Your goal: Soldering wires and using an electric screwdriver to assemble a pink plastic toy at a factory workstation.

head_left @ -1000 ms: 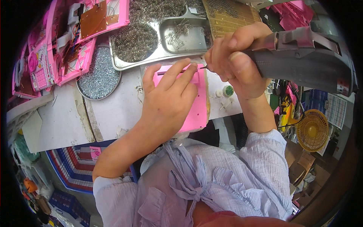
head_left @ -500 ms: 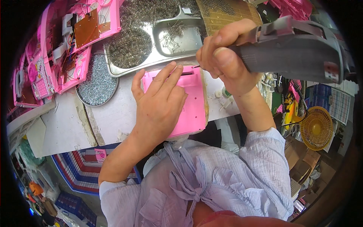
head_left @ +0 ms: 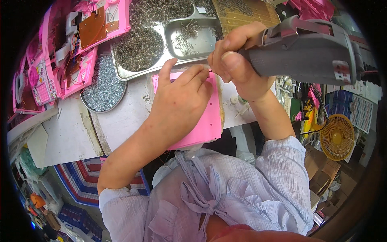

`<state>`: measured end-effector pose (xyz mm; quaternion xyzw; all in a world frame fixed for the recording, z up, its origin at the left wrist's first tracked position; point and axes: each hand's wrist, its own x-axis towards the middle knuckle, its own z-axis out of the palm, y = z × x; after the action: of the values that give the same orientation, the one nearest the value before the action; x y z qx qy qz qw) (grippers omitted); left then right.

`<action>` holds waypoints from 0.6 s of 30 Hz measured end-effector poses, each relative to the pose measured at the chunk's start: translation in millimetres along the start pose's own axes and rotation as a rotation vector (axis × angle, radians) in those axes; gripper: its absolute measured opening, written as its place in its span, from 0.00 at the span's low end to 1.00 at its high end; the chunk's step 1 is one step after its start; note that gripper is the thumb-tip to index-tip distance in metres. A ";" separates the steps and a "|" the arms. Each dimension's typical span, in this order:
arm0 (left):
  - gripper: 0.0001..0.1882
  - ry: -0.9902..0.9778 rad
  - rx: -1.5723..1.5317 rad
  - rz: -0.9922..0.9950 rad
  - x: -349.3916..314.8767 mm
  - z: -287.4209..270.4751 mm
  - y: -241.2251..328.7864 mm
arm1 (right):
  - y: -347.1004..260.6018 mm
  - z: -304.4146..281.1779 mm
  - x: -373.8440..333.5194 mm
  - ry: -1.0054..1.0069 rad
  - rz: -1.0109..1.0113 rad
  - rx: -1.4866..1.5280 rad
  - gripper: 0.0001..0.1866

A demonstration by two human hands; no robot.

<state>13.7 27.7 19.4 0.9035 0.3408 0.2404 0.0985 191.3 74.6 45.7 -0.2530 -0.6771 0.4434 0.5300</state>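
My right hand (head_left: 242,60) grips a dark grey electric screwdriver (head_left: 300,60), its body reaching off to the right and its front end toward the panel's top right corner. Beneath my left hand lies a pink plastic panel (head_left: 200,125) with small holes along its right side. My left hand (head_left: 179,99) bends its fingers together at that corner, close beside the right hand's fingertips, while one outer finger sticks up toward the metal tray. Whatever the left fingertips hold is too small to make out. The screwdriver's tip is hidden by the fingers.
A metal tray (head_left: 173,60) of small springs stands beyond the panel. Left of it sit a round dish of screws (head_left: 104,86) and pink housings (head_left: 86,74) with wires and brown boards. More springs lie on brown cardboard (head_left: 258,12). A yellow basket (head_left: 338,136) is at the right.
My left hand has slid right to the panel's top right corner, and its spread fingers have drawn together there. The screwdriver has shifted slightly left.
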 end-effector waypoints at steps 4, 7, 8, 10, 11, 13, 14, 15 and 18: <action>0.08 -0.039 0.060 0.057 5.9 -5.5 -0.8 | -8.5 -9.0 2.0 0.013 0.009 0.028 0.13; 0.05 0.041 -0.030 -0.063 -3.8 -0.9 -3.0 | -13.9 -9.4 4.4 -0.007 -0.014 0.043 0.12; 0.05 0.055 -0.050 -0.094 -8.6 -1.6 -1.6 | -10.6 -8.0 1.3 -0.011 -0.009 0.024 0.12; 0.07 0.086 -0.090 -0.160 -24.1 -8.4 7.8 | -6.2 -4.9 -1.1 0.010 -0.007 0.013 0.12; 0.07 0.074 -0.109 -0.169 -30.8 -11.6 12.9 | -4.4 -3.0 -2.4 0.020 -0.006 0.010 0.13; 0.09 0.050 -0.149 -0.188 -43.4 -16.3 22.2 | 0.2 -1.3 -2.2 0.031 -0.013 0.011 0.12; 0.08 0.037 -0.196 -0.194 -50.3 -15.3 26.3 | 3.8 0.4 -2.7 0.039 -0.020 0.002 0.12; 0.08 0.024 -0.243 -0.199 -57.8 -11.7 30.0 | 10.5 3.5 -3.3 0.051 -0.035 -0.025 0.12; 0.07 0.018 -0.306 -0.194 -68.7 -1.0 31.2 | 19.4 8.4 -11.7 0.103 -0.040 -0.067 0.13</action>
<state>-13.9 -41.1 5.7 0.8386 0.3869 0.2869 0.2543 184.5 71.6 22.7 -0.2796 -0.6684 0.3963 0.5640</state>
